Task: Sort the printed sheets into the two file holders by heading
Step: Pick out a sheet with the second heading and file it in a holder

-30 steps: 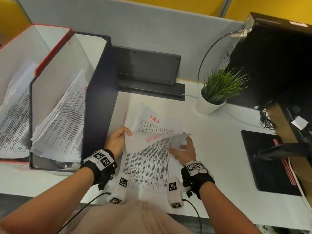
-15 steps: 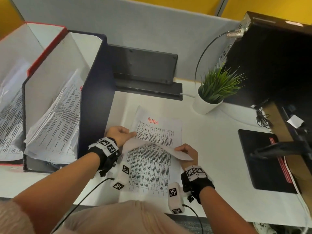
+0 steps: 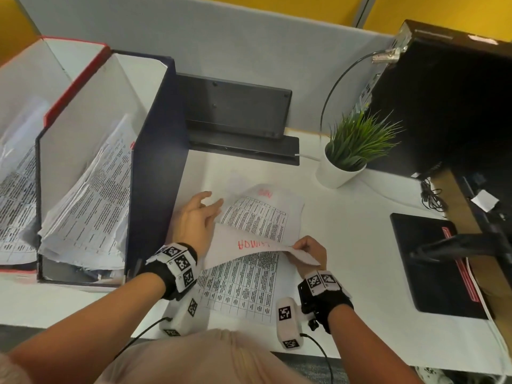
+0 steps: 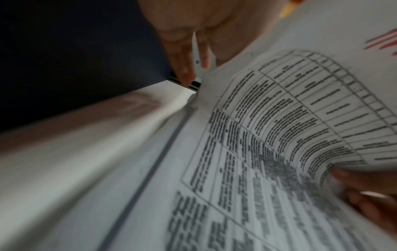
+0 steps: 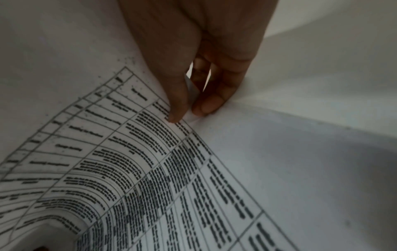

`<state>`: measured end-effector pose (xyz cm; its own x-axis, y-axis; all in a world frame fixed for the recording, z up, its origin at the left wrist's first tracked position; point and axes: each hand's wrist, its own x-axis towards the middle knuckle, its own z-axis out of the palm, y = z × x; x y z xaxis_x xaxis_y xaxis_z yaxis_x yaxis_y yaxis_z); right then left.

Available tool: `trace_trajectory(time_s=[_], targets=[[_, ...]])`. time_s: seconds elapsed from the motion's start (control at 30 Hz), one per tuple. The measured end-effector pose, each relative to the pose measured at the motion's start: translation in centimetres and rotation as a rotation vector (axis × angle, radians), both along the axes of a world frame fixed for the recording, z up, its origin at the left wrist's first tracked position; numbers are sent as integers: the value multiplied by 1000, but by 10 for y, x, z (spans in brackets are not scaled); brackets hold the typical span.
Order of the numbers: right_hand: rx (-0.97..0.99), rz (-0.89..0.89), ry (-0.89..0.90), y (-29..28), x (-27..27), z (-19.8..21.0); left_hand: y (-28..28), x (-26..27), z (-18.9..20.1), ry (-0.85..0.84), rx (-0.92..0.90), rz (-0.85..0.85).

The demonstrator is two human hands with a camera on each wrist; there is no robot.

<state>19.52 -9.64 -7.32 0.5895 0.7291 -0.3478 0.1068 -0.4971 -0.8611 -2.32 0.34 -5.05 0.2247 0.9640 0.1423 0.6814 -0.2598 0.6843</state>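
left hand lifted, fingers loose | right hand pinches curled thin sheet

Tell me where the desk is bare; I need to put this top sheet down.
Bare white desk lies between the printed sheets, the white plant pot and the black pad. Left is crowded: the dark blue file holder borders the sheets.
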Motion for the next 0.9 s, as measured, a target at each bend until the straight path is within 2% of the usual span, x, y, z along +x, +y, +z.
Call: trace_trajectory(time_s=[0.1,0.23,0.33,0.4,0.53,0.7,0.77,0.9], targets=[[-3,-65,63,0,-1,2,-3,2,4,-306,-148,7],[74,-94,220,0,1,3,-5,0,7,-503,-347,58],[-45,-4,96,1,5,5,-1,-1,6,-672,-536,146],[-99,44,1,0,6,5,7,-2,2,-634,-617,225],[-27,97,-71,-4,9,-1,24,-3,-7,-480,-730,274],[-11,111,-117,-3,9,-2,35,-4,-15,-188,-724,292],[0,112,-110,-4,9,-2,36,-5,-14,-128,-755,292],[1,134,-147,-5,10,-2,33,1,-9,-44,-631,312]])
